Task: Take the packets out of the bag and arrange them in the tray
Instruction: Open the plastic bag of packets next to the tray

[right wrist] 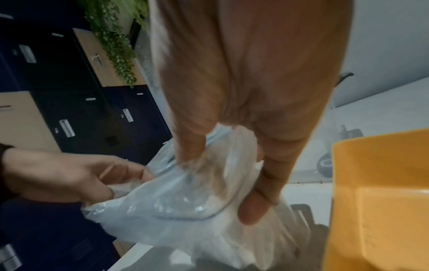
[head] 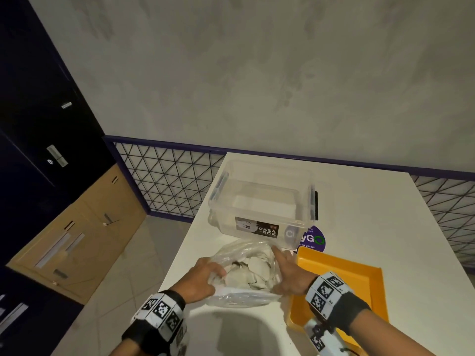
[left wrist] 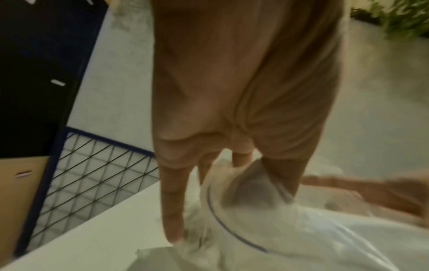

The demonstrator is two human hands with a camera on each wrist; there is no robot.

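Head view, clear plastic bag (head: 244, 273) of pale packets (head: 253, 274) on white table (head: 385, 227), left hand (head: 199, 280) gripping its left edge, right hand (head: 289, 274) seemingly pinching its right side, orange tray (head: 370, 281) just right, clear box (head: 262, 201) beyond.

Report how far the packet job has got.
Done: nothing yet; the part of the orange tray in view holds no packets. In hand: the left hand and right hand each grip a side of the clear bag, pulling its mouth apart; pale packets show inside. Left: take every packet out and arrange them in the tray.
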